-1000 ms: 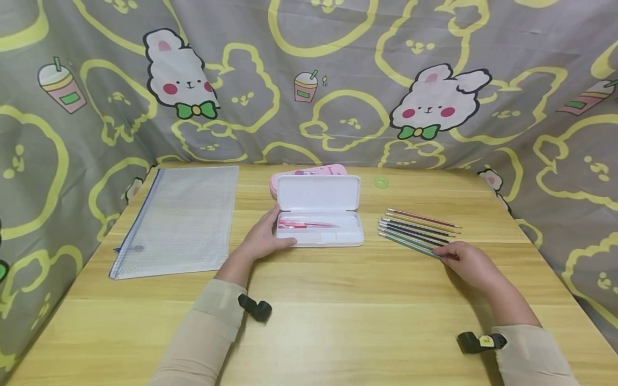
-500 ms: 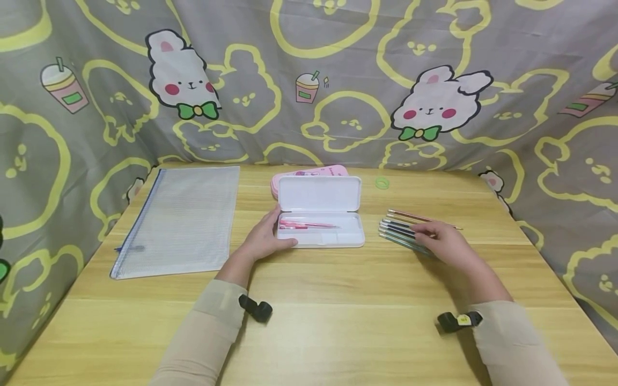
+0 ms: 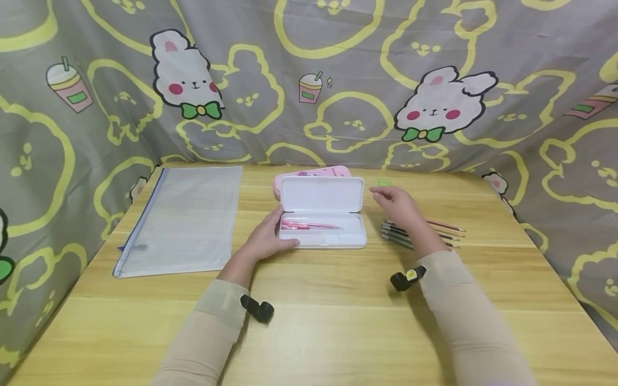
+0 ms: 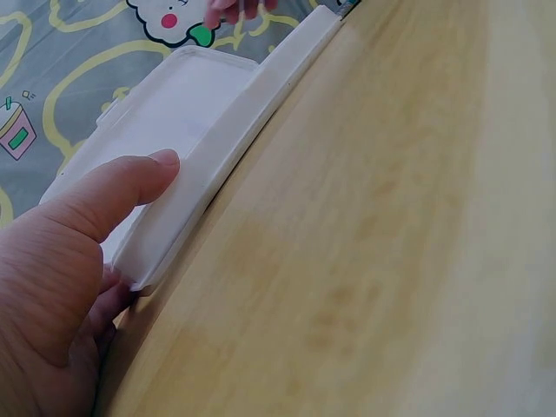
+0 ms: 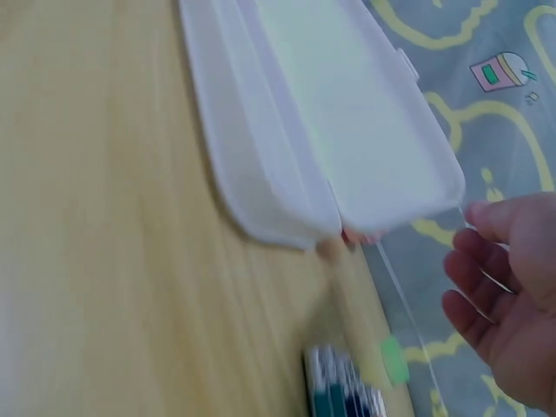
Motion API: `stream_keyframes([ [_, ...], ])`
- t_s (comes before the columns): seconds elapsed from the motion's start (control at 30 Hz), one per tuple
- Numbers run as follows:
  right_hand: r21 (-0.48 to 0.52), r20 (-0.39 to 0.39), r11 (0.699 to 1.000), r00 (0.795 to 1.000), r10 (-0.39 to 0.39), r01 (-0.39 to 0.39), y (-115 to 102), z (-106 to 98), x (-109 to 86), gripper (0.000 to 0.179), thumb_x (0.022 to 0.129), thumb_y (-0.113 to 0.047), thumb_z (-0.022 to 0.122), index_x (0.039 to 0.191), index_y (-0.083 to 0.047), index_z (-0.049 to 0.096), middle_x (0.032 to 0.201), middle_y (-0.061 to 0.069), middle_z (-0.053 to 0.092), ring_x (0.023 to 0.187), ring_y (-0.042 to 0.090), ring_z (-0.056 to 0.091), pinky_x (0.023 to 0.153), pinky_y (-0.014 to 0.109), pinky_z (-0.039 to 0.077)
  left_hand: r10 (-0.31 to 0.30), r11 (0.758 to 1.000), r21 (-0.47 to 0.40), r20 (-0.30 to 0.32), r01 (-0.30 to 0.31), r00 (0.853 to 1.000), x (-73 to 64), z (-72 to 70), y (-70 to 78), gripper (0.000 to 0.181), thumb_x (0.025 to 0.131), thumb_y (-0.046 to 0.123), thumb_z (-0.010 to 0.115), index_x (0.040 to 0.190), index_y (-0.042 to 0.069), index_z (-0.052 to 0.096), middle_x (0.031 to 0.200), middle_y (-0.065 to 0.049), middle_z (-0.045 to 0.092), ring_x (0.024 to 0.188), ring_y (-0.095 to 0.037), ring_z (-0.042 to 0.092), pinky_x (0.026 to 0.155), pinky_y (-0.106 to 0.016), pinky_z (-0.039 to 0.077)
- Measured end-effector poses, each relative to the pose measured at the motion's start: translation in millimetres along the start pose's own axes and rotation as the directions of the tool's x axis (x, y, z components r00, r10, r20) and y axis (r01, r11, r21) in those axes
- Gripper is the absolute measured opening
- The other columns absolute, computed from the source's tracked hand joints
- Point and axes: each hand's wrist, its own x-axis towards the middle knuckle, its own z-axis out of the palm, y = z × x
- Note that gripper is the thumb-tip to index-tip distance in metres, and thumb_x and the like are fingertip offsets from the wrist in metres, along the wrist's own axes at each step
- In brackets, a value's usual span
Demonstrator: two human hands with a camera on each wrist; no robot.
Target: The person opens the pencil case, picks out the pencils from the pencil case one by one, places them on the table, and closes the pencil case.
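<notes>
A white pencil case stands with its lid raised, in the middle of the head view. Two or so pink pens lie inside. My left hand grips the case's left end, the thumb over its front edge and fingers around the side. To the right of the lid, my right hand hovers with loosely bent fingers and holds nothing; in the right wrist view, this hand is beside the lid's corner. Several pencils lie side by side on the table, partly hidden by the right forearm.
Behind the lid lies a pink case, mostly covered. A green ring is just behind the right hand. At left, a clear mesh zip pouch lies flat on the wooden table. A patterned curtain hangs behind.
My right hand has left the pencils and moved back and left, to beside the raised lid. The left hand keeps its hold on the pencil case.
</notes>
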Motion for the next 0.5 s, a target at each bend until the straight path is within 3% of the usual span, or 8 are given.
stream_keyframes([
  [0.23,0.072,-0.099,0.997,0.995,0.032,-0.025,-21,11,26.8,0.045,0.104,-0.034,0.044,0.139,-0.008,0.055,0.141,0.018,0.055,0.128,0.034,0.051,0.108,0.05,0.043,-0.001,1.0,0.0,-0.003,0.001,1.0,-0.1,-0.2,-1.5,0.114,0.076,0.04,0.081,0.158,0.009,0.009,0.165,-0.013,0.015,0.152,-0.03,0.017,0.124,-0.045,0.017],
  [0.4,0.084,-0.071,0.995,0.995,0.066,-0.06,-25,14,35.8,0.046,0.105,-0.033,0.041,0.141,-0.005,0.052,0.142,0.019,0.054,0.128,0.035,0.052,0.108,0.049,0.043,-0.008,1.0,-0.002,-0.004,0.008,1.0,-0.7,0.2,-1.3,0.114,0.075,0.039,0.081,0.159,0.011,0.009,0.164,-0.014,0.017,0.151,-0.031,0.018,0.123,-0.046,0.019],
  [0.5,0.112,-0.057,0.991,0.995,0.084,-0.077,-25,16,35.3,0.047,0.106,-0.034,0.039,0.141,-0.005,0.051,0.141,0.019,0.054,0.127,0.035,0.053,0.108,0.049,0.044,0.016,0.999,-0.047,-0.021,-0.017,1.0,0.0,-0.7,-0.3,0.108,0.073,0.035,0.084,0.156,0.014,0.018,0.161,-0.013,0.028,0.148,-0.03,0.027,0.122,-0.048,0.023],
])
